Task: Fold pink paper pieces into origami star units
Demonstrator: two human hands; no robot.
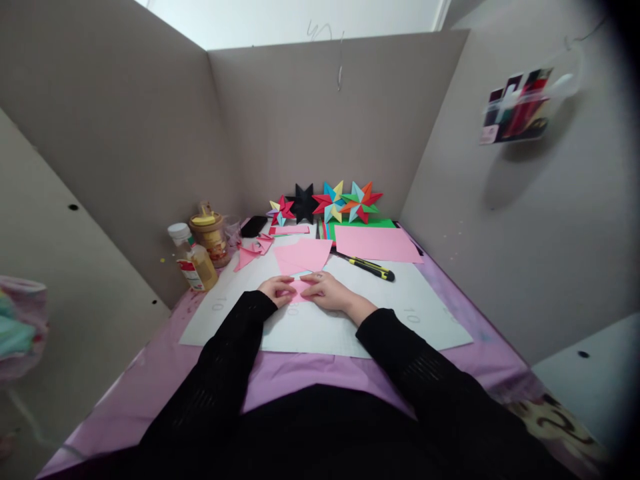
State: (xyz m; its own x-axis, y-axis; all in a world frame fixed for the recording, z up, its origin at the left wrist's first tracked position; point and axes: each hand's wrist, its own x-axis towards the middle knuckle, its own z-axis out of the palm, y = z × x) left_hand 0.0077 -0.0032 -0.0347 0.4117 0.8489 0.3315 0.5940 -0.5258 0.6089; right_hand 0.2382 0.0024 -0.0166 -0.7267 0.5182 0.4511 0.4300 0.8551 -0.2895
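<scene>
Between my two hands lies a small piece of pink paper [299, 291] on the white sheet. My left hand [278, 291] is closed on its left side, fingertips pressed to the paper. On the right side, my right hand [323, 291] grips the same piece, thumb and fingers near its edge. Just beyond the hands are larger pink paper pieces [305, 255]. Folded pink paper units [253, 252] sit to the upper left. A black and yellow utility knife [367, 267] rests beyond my right hand.
Several folded paper stars [304, 203] lean on the back partition [330, 120]. A pink sheet [377, 245] covers part of a coloured paper stack at the back right. At the left stand a glue bottle [195, 263], a brown and yellow container [210, 237] and a phone [254, 226].
</scene>
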